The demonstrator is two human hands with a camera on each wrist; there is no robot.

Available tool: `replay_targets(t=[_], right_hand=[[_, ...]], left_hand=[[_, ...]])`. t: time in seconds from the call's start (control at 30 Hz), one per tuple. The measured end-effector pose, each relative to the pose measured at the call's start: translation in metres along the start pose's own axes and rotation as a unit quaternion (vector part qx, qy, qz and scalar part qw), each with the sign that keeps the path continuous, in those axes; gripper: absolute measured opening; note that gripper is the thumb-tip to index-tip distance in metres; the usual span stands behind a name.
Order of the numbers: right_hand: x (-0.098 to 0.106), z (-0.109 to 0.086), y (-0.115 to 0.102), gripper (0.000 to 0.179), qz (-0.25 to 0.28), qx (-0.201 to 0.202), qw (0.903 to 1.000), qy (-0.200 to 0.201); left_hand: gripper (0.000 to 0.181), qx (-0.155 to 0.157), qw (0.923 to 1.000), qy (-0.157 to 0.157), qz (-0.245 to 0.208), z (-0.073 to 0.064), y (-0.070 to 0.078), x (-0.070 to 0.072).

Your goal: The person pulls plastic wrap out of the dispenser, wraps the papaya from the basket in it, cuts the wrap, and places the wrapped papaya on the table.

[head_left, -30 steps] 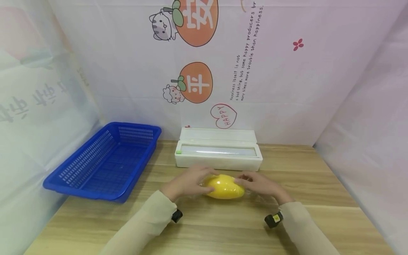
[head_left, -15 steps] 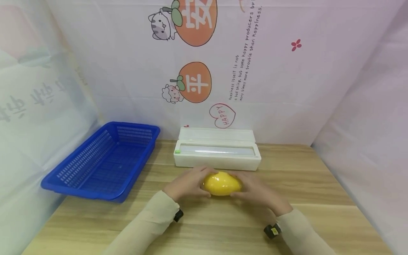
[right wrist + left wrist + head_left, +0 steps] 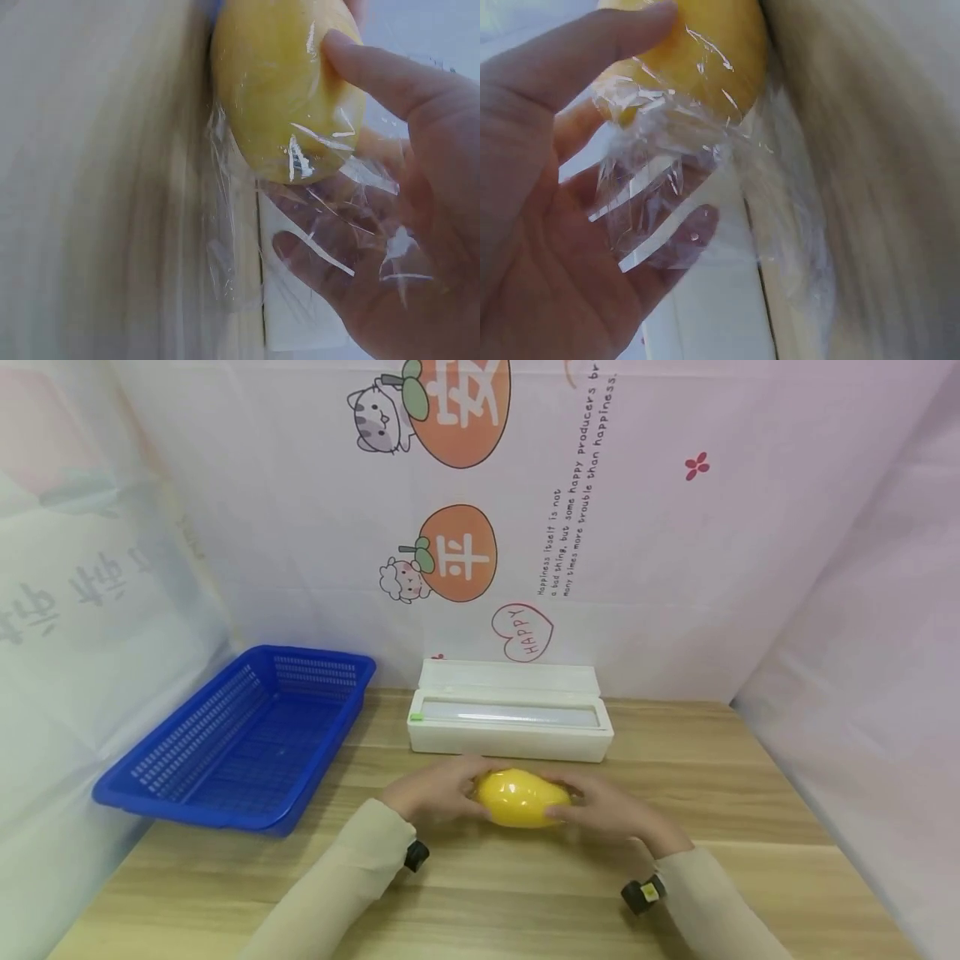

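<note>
While the yellow fruit [image 3: 522,798] stretched long-ways from left to right near the white box [image 3: 510,742], we held one end in our left grip [image 3: 437,787] and the other in our right grip [image 3: 617,808].

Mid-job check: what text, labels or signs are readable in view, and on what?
"安": upper orange print, partly cut off
"平": lower orange print
"HAPPY": red heart
"Happiness itself is not / a bad thing, but some happy producers br / many times more trouble than happiness.": back curtain; second line cut off
Left curtain lettering: too blurred
Yellow right-wrist tag: any marking too small
White box, wrapped yellow object: nothing readable
</note>
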State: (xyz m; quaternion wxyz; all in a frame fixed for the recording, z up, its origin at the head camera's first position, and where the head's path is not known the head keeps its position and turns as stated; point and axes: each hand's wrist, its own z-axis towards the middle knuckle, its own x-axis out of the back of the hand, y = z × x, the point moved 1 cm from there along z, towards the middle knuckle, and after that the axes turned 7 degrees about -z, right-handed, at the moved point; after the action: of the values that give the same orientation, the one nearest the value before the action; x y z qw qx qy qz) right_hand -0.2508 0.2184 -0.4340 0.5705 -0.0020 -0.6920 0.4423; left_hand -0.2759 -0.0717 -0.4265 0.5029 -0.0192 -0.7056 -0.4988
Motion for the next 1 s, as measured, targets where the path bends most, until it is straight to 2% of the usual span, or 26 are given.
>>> replay_targets(t=[0.13,0.23,0.33,0.43,0.53,0.63,0.77,0.83,0.9,1.0], right_hand=[[0.004,0.007,0.007,0.060,0.032,-0.025,0.9986,-0.034],[0.006,0.011,0.013,0.060,0.043,-0.050,0.9968,-0.045],[0.007,0.013,0.017,0.060,0.048,-0.070,0.9953,-0.048],[0.007,0.014,0.018,0.058,0.057,-0.076,0.9940,-0.055],[0.005,0.013,0.019,0.057,0.057,-0.079,0.9933,-0.062],[0.004,0.011,0.019,0.056,0.055,-0.078,0.9934,-0.064],[0.003,0.011,0.018,0.055,0.062,-0.070,0.9938,-0.061],[0.003,0.011,0.016,0.054,0.066,-0.069,0.9936,-0.059],[0.004,0.010,0.014,0.054,0.074,-0.070,0.9929,-0.062],[0.004,0.008,0.008,0.055,0.075,-0.070,0.9925,-0.067]], left_hand=[[0.071,0.045,0.9945,-0.032,-0.089,0.006,-0.003,0.008],[0.071,0.059,0.9893,-0.056,-0.121,0.011,-0.005,0.014],[0.071,0.058,0.9902,-0.068,-0.107,0.015,-0.006,0.018],[0.071,0.064,0.9921,-0.058,-0.092,0.015,-0.006,0.019],[0.072,0.043,0.9968,-0.032,-0.059,0.012,-0.002,0.018],[0.070,-0.007,0.9998,0.002,0.017,0.009,0.005,0.015],[0.058,-0.071,0.9915,0.056,0.093,0.003,0.021,0.013],[0.051,-0.097,0.9874,0.076,0.100,0.000,0.029,0.012],[0.047,-0.112,0.9861,0.080,0.093,-0.003,0.036,0.011],[0.044,-0.107,0.9891,0.064,0.078,-0.009,0.042,0.008]])
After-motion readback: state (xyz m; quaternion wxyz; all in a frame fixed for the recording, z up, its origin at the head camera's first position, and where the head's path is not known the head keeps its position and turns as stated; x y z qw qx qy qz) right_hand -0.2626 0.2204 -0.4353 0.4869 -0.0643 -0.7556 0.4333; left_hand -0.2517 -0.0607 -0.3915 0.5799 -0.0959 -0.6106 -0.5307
